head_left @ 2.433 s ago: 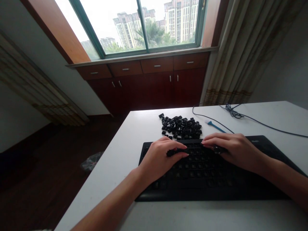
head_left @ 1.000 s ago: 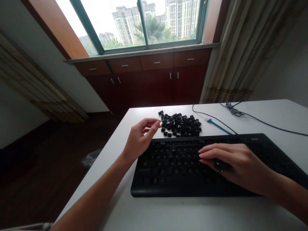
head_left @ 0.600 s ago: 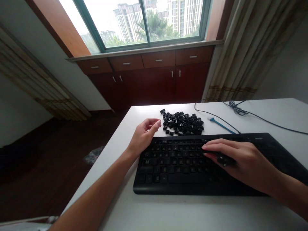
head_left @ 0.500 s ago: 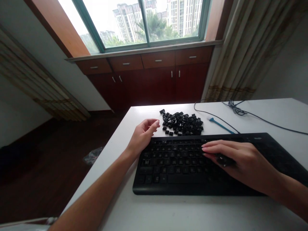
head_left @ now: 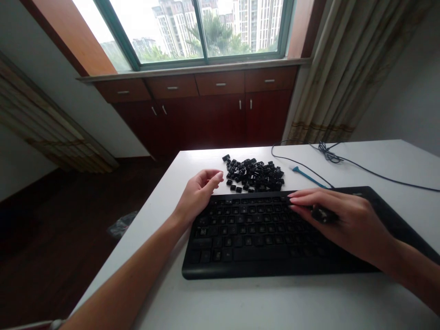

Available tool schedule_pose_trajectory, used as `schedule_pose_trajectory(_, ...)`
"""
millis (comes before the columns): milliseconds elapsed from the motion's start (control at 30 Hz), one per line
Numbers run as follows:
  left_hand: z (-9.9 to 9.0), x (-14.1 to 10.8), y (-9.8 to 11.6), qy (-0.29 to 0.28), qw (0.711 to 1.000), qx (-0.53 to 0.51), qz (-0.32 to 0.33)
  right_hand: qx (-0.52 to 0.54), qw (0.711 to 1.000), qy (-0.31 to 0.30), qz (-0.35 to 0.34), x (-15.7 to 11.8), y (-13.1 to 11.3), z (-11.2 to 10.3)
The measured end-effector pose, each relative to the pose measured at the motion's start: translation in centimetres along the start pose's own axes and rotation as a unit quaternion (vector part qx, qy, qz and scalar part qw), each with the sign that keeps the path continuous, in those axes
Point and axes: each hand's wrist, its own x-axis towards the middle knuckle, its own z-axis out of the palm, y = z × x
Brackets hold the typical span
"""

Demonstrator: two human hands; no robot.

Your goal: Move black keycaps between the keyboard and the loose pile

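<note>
A black keyboard (head_left: 261, 253) lies across the white table, many of its key spots showing bare sockets. My left hand (head_left: 197, 195) rests at its upper left corner, fingers curled in toward the thumb; whatever they may hold is hidden. Over the upper right part of the keyboard, my right hand (head_left: 338, 217) is closed round a dark tool with a black handle (head_left: 323, 214), whose butt shows under the fingers. Its working end is hidden, and the pinched fingertips are close to the top key rows. Behind the keyboard lies a heap of loose black keycaps (head_left: 256, 174).
A blue plastic stick (head_left: 309, 177) lies behind the keyboard. Past it, a black cable (head_left: 330, 153) runs in a loose coil to the right. The white table (head_left: 247, 302) has its left edge beside my left forearm. A clear plastic bag (head_left: 122, 224) is on the floor.
The whole view has shifted slightly, so the table and keyboard appear further left. My right hand has moved slightly up the keyboard toward its top row; my left hand keeps its place.
</note>
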Motion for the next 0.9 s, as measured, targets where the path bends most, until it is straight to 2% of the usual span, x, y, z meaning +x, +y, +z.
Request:
schedule_pose_trajectory(133,0.0,0.0,0.1,-0.001,1.000,-0.002,0.000,0.048,0.992,-0.103,-0.058,-0.3,-1.0,1.3)
schedule_pose_trajectory(200,0.1,0.0,0.2,-0.002,1.000,-0.001,0.001,0.049,0.988,-0.127,-0.073,-0.3,-1.5,1.7)
schedule_pose_trajectory(633,0.0,0.0,0.2,-0.002,1.000,0.013,0.004,0.038,0.988,-0.136,-0.057,-0.4,-1.7,2.0)
schedule_pose_trajectory(700,0.0,0.0,0.2,-0.003,1.000,0.014,0.004,0.045,0.992,-0.109,-0.047,-0.2,-1.7,1.6)
schedule_pose_trajectory(833,0.0,0.0,0.1,-0.003,1.000,0.017,0.005,-0.018,0.999,0.028,0.027,0.4,-1.4,-0.3)
schedule_pose_trajectory(900,0.0,0.0,0.1,-0.003,1.000,0.020,0.004,-0.058,0.994,0.070,0.055,0.5,-1.1,-1.1)
